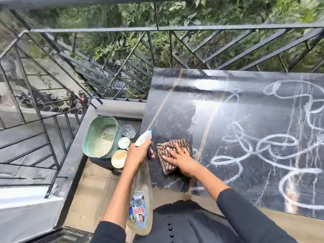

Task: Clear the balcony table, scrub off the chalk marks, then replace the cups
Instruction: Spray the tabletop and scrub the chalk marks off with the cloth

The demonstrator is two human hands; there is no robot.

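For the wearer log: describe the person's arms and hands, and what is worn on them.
The left hand and right hand are bare: no gloves, and no rings or watch visible. Loose black sleeves leave the forearms uncovered.

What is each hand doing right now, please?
Left hand: grips the spray bottle.
Right hand: open, pressing flat on the striped cloth.

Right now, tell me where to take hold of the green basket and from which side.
Take the green basket by the slot handle cut in its far rim, fingers hooked through from above. Come from its left: the cups and the glass crowd its right side. A near handle does not show.
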